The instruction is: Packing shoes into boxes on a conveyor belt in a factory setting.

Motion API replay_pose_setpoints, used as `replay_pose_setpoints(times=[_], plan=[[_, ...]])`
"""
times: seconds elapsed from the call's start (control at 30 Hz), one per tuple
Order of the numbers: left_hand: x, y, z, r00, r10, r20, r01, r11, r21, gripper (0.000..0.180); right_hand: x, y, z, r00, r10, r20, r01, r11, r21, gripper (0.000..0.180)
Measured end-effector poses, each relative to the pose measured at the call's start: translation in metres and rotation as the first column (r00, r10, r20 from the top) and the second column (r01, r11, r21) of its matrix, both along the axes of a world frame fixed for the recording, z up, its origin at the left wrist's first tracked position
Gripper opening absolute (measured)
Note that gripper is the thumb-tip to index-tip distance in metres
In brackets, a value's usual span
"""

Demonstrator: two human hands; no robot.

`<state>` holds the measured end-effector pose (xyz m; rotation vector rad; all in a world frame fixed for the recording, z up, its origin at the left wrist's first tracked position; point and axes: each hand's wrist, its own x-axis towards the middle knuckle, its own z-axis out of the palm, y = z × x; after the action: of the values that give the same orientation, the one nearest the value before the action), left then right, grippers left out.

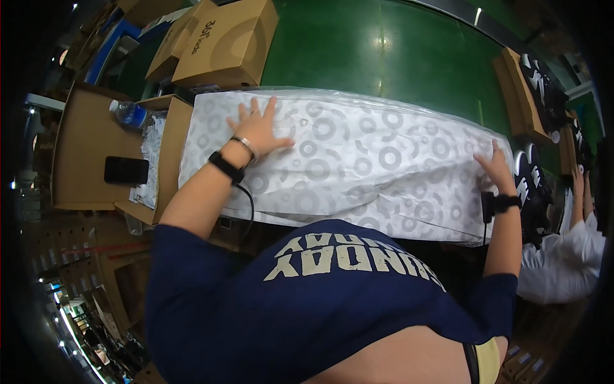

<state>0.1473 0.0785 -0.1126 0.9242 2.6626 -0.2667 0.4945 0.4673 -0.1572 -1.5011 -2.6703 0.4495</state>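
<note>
A wide stack of white wrapping paper (pixel 358 163) printed with grey rings and arcs lies across the green surface in front of me. Near its far left corner, my left hand (pixel 257 131) rests on the paper with fingers spread, holding nothing. My right hand (pixel 497 168) is at the paper's right end, thumb and fingers apart over the edge; some of its fingers are hard to make out. Creases run through the sheet towards its near right side. Each wrist wears a black band (pixel 225 168) with a cable.
Left stands an open cardboard box (pixel 83 150) with a water bottle (pixel 130 114), a black phone (pixel 126 170) and paper slips (pixel 152 144). Closed brown boxes (pixel 224 48) sit behind. Black-and-white shoes (pixel 531 185) stand at right, beside a co-worker's white sleeve (pixel 566 262).
</note>
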Motion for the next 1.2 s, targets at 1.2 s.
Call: replay_pose_setpoints(times=[1.2], plan=[[-0.347, -0.044, 0.002, 0.951, 0.260, -0.168, -0.214, 0.945, 0.248, 0.065, 0.023, -0.077, 0.021, 0.966, -0.039, 0.257, 0.032, 0.999, 0.033, 0.069]])
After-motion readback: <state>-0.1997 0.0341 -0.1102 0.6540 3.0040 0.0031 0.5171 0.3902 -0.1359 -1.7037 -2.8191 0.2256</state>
